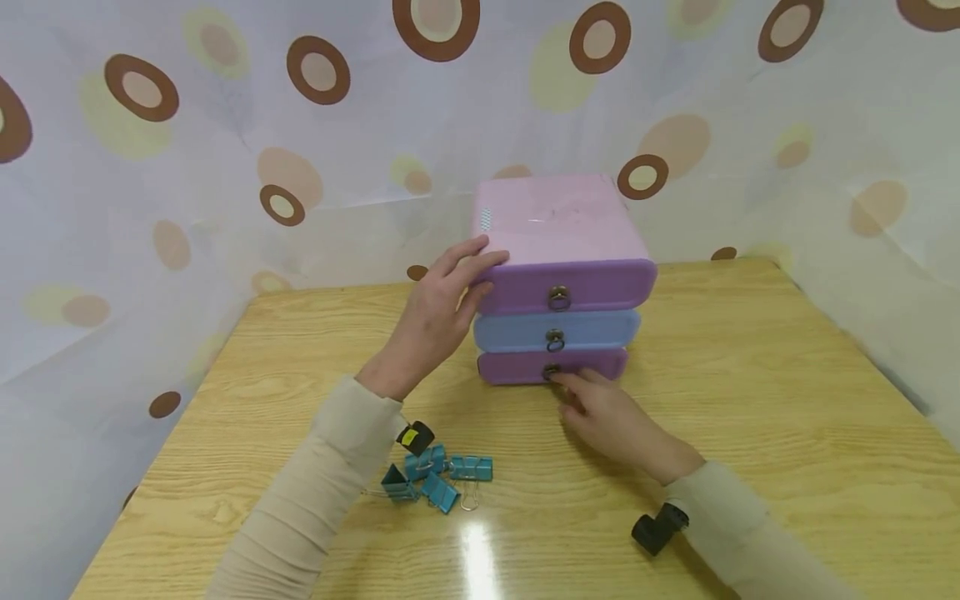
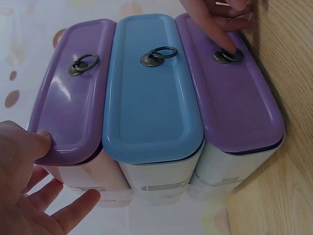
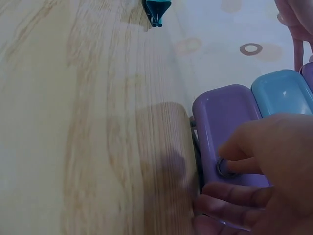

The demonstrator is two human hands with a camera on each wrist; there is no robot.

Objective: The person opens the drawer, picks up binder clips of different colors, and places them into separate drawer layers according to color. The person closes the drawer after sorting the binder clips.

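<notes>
A small cabinet of three stacked drawers stands on the table, with a pink top. Its top drawer front is purple, the middle one blue, the bottom one purple. Each front carries a bronze ring pull. My left hand rests at the cabinet's upper left corner, thumb against the top drawer front and extended fingers over the top and side. Low at the front, my right hand holds the bottom drawer's ring pull with its fingertips. All three drawer fronts sit against the cabinet.
Several teal binder clips lie in a group on the wooden table, near my left forearm. A patterned cloth with brown rings hangs behind the table and along its sides. A black wrist camera sits by my right cuff.
</notes>
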